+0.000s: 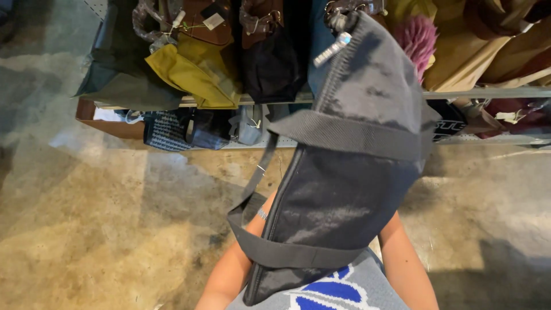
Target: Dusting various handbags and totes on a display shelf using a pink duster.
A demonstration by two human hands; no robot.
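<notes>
Head view, looking straight down: a large dark grey bag [356, 172] fills the middle of the picture, held up close to the camera in front of the person's chest. Its body is smooth, slightly shiny fabric, with a broad ribbed band running across it about halfway up and a zip line down its left edge. A wide grey strap [287, 252] loops under the lower part of the bag and climbs up its left side. At the top end a small silvery tag [332, 49] hangs just beside the bag's upper corner.

Both forearms come up from the bottom edge, the left forearm [232, 270] on one side of the bag and the right forearm [407, 264] on the other. Both hands lie behind the bag and out of sight, so I cannot tell whether either is gripping or spread, nor exactly where they touch it. A thin bracelet [262, 214] shows at the left wrist, right at the bag's edge.

Beyond the bag, a low rack [488, 92] crosses the top of the picture, packed with other bags: a yellow bag [192, 74], a black one [270, 69], brown ones to the right, and a pink fluffy one [416, 37] just beside the grey bag's top. A mottled concrete floor [103, 218] lies below.
</notes>
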